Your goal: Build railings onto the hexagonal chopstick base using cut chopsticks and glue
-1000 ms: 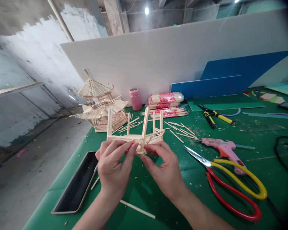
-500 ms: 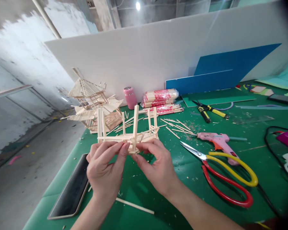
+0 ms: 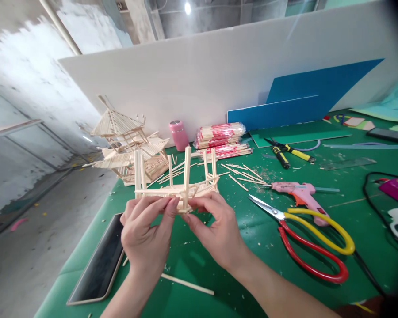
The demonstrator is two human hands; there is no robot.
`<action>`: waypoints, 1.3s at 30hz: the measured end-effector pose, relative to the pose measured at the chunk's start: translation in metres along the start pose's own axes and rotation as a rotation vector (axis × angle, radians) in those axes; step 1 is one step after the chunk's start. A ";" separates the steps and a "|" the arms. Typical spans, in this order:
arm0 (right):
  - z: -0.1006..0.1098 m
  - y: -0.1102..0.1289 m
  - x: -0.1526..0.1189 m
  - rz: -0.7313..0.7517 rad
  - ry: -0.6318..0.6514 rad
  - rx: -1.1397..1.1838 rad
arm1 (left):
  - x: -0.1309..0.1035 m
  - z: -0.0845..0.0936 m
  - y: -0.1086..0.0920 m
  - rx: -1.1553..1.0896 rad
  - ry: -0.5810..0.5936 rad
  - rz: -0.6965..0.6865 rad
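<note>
A small frame of wooden sticks (image 3: pixel 187 174), with several upright posts on a flat base, is held above the table between both hands. My left hand (image 3: pixel 149 225) is closed on its near edge, thumb and forefinger pinched beside the front post. On the other side of that post, my right hand (image 3: pixel 217 229) grips the base corner between thumb and fingers. The fingers hide part of the base. A single loose stick (image 3: pixel 187 284) lies on the table below the hands.
Behind stands a stick pagoda model (image 3: pixel 119 141), beside a pink flask (image 3: pixel 179 136) and packed sticks (image 3: pixel 220 134). Rightward lie cut sticks (image 3: pixel 243 174), pliers (image 3: pixel 290 153), a pink glue gun (image 3: pixel 300 194) and scissors (image 3: pixel 305 243). A phone (image 3: pixel 99 260) lies at the left table edge.
The camera view has shifted slightly. Both hands keep the same grip on the stick frame, and nothing else has visibly moved.
</note>
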State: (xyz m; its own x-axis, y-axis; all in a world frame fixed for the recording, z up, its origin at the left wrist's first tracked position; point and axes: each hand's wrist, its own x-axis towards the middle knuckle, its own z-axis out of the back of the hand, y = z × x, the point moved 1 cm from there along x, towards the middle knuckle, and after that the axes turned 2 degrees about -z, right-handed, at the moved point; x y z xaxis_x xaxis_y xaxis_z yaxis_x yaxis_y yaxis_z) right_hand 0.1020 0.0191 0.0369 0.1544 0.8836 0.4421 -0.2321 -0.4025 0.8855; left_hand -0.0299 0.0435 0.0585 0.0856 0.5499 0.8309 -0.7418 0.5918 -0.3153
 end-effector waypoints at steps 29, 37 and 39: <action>0.001 -0.001 0.000 -0.013 0.006 0.012 | 0.002 -0.001 -0.002 0.042 0.020 -0.091; 0.001 -0.004 -0.002 -0.005 0.013 0.040 | 0.004 0.001 -0.006 0.084 0.027 -0.198; 0.001 -0.004 -0.003 -0.001 0.018 0.048 | 0.004 0.002 -0.008 0.083 0.028 -0.207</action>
State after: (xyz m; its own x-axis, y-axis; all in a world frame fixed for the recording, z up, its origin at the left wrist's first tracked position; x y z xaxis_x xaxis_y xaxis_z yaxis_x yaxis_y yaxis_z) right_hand 0.1041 0.0182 0.0320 0.1371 0.8879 0.4391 -0.1861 -0.4123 0.8918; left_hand -0.0250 0.0403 0.0649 0.2593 0.4389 0.8603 -0.7584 0.6440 -0.1000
